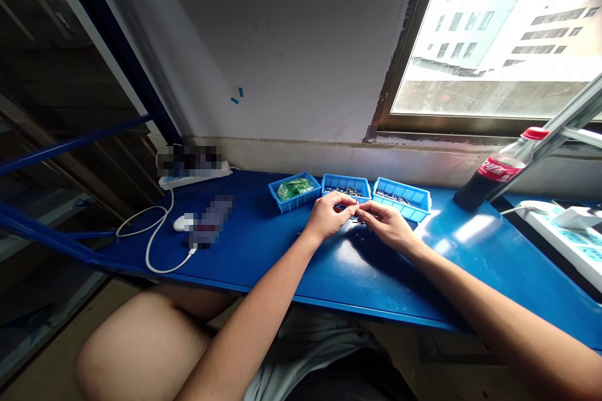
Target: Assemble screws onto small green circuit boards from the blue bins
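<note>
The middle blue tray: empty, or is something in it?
Not empty: small metal pieces lie inside the tray. The left hand hides part of its front, so how full it is I cannot tell.

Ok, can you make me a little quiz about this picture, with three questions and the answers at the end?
1. How many blue bins are on the table?

2. Looking at the picture, which bin has the green stuff in it?
A) the left one
B) the middle one
C) the right one

3. True or false: the left hand and the right hand are close together.

Key:
1. Three, side by side.
2. A, the left one.
3. True: their fingertips come together in front of the bins.
</note>
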`<state>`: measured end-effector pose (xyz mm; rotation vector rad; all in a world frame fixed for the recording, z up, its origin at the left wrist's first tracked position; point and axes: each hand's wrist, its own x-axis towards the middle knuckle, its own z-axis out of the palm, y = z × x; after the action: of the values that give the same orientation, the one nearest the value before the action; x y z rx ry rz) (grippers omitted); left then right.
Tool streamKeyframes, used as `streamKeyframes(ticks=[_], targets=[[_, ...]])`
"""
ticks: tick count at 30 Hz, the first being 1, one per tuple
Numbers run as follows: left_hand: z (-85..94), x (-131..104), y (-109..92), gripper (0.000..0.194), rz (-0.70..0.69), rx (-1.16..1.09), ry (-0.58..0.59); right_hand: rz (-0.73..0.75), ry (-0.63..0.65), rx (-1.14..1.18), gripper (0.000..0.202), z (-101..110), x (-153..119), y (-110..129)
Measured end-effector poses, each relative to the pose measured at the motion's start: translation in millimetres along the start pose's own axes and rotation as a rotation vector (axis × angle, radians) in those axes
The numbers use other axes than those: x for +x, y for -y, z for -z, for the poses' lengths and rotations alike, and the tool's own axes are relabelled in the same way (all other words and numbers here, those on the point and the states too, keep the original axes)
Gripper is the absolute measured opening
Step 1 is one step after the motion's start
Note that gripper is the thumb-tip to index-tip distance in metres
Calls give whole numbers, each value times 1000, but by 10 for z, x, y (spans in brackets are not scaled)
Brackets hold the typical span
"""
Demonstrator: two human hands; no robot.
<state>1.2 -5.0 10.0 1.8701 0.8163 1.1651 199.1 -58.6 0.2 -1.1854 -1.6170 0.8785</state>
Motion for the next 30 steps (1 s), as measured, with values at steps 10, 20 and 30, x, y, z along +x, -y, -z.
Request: streamKeyframes(ticks=[10,20,30], targets=[[8,18,25,13,5,-52,-43,-34,13,1,40,-7,-10,-5],[6,34,80,15,-10,-87,21,-6,51,8,42,-7,-2,-21],[-1,9,47,22,-2,-91,82,-42,27,50,43,35,31,-105]])
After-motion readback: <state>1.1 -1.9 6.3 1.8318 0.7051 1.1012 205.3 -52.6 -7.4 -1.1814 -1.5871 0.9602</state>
